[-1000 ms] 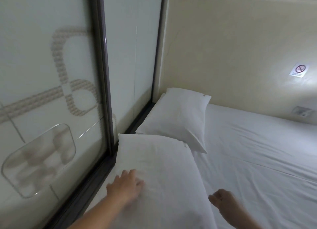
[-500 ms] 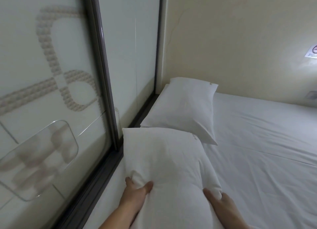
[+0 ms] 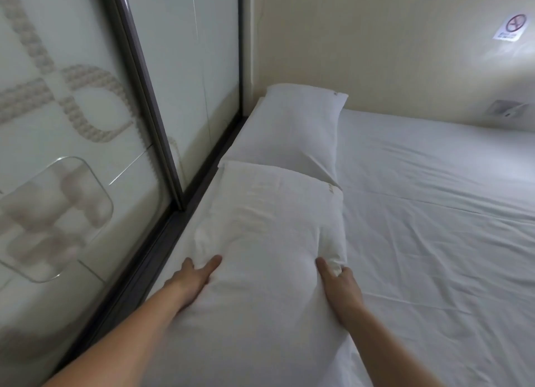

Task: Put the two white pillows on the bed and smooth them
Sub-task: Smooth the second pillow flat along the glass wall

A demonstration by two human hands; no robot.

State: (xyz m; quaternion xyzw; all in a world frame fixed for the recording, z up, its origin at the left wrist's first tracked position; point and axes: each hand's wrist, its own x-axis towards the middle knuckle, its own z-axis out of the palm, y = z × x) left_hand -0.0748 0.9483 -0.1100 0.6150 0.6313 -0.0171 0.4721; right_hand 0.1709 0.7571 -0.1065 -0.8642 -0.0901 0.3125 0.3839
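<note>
Two white pillows lie end to end along the left edge of the bed. The far pillow rests in the corner by the wall. The near pillow lies right in front of me, its far end touching the far pillow. My left hand presses against the near pillow's left side, fingers spread and partly sunk in the fabric. My right hand grips a bunched fold at the pillow's right side.
A glass sliding door with a dark frame runs along the bed's left edge. A cream wall stands behind the bed, with a no-smoking sign and a wall socket. The white sheet stretches to the right.
My hands went from resting on and beside the near pillow to gripping both its sides. The pillow has been pushed forward against the far pillow and flattened.
</note>
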